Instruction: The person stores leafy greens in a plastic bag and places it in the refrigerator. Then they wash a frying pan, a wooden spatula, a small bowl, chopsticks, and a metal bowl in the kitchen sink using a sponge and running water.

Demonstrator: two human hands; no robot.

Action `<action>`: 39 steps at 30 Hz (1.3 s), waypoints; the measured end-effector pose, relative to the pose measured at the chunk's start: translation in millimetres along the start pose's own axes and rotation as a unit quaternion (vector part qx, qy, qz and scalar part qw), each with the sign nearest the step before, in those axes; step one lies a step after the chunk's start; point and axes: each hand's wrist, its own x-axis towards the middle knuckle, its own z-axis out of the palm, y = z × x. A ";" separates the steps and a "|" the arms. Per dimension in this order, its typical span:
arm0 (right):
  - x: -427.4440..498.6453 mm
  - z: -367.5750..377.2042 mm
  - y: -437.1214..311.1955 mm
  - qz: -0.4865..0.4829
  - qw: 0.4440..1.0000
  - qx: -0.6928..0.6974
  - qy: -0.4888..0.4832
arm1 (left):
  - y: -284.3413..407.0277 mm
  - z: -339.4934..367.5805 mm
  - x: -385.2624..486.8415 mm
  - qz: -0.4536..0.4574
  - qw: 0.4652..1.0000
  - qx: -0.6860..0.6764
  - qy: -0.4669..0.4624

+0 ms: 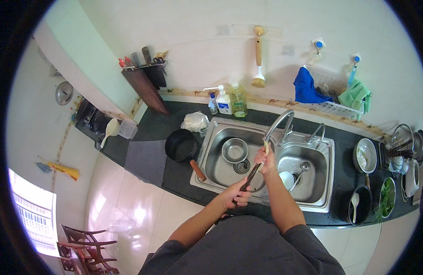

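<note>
My left hand (239, 196) grips the lower end of a dark wooden handle (251, 178), near the front edge of the steel double sink (194, 181). Farther up, under the spout of the curved faucet (280, 121), my right hand (265, 158) is closed around a pale, wet-looking piece at the handle's upper end; its kind is hidden by the fingers. The handle slants over the large left basin. In that basin a round steel bowl (234, 150) sits beside the drain. A white bowl (287, 180) and a ladle (304, 167) lie in the smaller right basin.
Left of the sink stand a black pot (181, 145) and a plastic bag (195, 121). Soap bottles (238, 101) are behind it. To the right are a pan with food (365, 155), a dark pot with a white spoon (355, 206), a bowl of greens (387, 197) and a dish rack.
</note>
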 end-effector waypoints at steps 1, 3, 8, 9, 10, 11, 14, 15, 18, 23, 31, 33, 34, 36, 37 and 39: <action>2.9 -0.7 -1.8 -0.014 0.995 -0.092 0.046 | -1.8 -0.7 2.6 0.032 0.993 0.077 0.085; 10.4 -9.5 -2.7 -0.053 0.960 -0.235 0.143 | -9.1 -2.3 12.8 0.070 0.953 0.218 0.197; 14.8 -53.2 2.9 -0.194 0.770 -0.561 0.233 | -18.0 -16.8 25.9 0.153 0.477 0.779 0.377; 13.6 -57.1 0.5 -0.199 0.782 -0.546 0.225 | -16.6 -19.1 25.0 0.167 0.501 0.770 0.357; 11.9 -58.5 -2.5 -0.138 0.845 -0.411 0.313 | -13.2 -20.9 23.0 0.182 0.524 0.761 0.337; 10.7 -57.2 -4.8 -0.142 0.883 -0.343 0.289 | -9.4 -21.7 21.2 0.196 0.551 0.750 0.310; 9.4 -40.1 -5.1 -0.113 0.960 -0.157 0.201 | 2.8 -18.8 16.8 0.109 0.841 0.456 0.270; 8.6 -32.5 -0.3 -0.110 0.963 -0.147 0.198 | 5.3 -17.2 16.3 0.103 0.878 0.401 0.240; 5.3 -11.5 28.6 -0.127 0.959 -0.181 0.178 | 11.0 -13.5 22.6 0.083 0.938 0.252 0.225; -17.1 -2.0 61.3 -0.125 0.886 -0.368 0.251 | 19.7 -20.1 41.7 0.075 0.908 0.293 0.288; 8.6 -82.5 -29.8 -0.179 0.820 -0.420 0.344 | -12.1 0.6 20.2 0.127 0.603 0.707 0.347; 6.3 -110.9 -59.3 -0.221 0.796 -0.462 0.323 | -11.7 3.0 3.4 0.125 0.588 0.713 0.360; 3.1 -115.3 -80.9 -0.194 0.873 -0.218 0.390 | -9.4 1.3 -3.4 0.123 0.593 0.708 0.364; -7.7 -119.9 -89.6 -0.081 0.942 -0.201 0.256 | 2.8 -5.2 -8.0 0.141 0.591 0.695 0.385; -14.4 -116.3 -86.0 -0.014 0.963 -0.081 0.256 | 11.2 -9.9 -6.5 0.162 0.585 0.687 0.400; -20.7 -102.9 -53.1 0.032 0.921 -0.303 0.242 | 21.0 -16.9 5.6 0.164 0.597 0.666 0.416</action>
